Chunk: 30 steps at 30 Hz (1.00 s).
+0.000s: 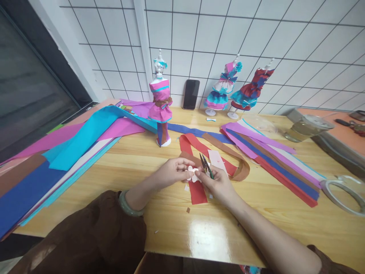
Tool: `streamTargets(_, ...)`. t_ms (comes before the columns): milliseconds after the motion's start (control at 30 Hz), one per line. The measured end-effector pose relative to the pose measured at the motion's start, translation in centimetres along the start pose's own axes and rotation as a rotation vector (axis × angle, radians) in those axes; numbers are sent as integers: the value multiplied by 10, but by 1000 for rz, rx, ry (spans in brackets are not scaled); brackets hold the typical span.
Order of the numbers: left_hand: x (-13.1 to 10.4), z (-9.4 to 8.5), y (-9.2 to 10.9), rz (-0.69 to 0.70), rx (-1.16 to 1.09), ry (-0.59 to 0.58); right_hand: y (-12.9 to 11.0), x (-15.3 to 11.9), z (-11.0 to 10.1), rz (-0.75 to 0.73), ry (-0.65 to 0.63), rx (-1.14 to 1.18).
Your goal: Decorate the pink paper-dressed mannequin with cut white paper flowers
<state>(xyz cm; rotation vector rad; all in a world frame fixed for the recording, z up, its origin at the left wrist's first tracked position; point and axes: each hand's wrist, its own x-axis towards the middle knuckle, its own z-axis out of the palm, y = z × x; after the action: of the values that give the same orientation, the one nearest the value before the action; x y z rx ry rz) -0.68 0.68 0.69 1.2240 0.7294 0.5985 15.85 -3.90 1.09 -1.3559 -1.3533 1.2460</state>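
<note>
My left hand (173, 172) pinches the edge of a small white paper flower (193, 174) above the table's middle. From the other side my right hand (217, 182) touches the flower with its thumb. That hand is also closed around dark-bladed scissors (205, 166), their points up and away from me. Beneath the flower lies a red paper strip (199, 193), with a pale pink piece (218, 161) and a curled brown strip (242, 167) close by. Small paper scraps (188, 210) are scattered nearer to me.
A mannequin in a pink paper dress (161, 101) stands behind my hands; two more (221, 95) are at the wall. A phone (191, 94) leans there. Paper strips (85, 133) spread left, others (273, 160) right. Tape (346, 196) and a plastic cup (306, 127) are far right.
</note>
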Motion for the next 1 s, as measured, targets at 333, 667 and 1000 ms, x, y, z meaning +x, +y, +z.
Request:
streamTargets(333,-1,-3,1,7,38,-49,-3,0,-1,-88,-22,-84)
streamTargets(667,-2,-1,4,-12,9,14,1,2,-3,73,-35,185)
streamTargets(1000,-3,0,3,39,41,-65,0,1,-2,-60,-10,-64)
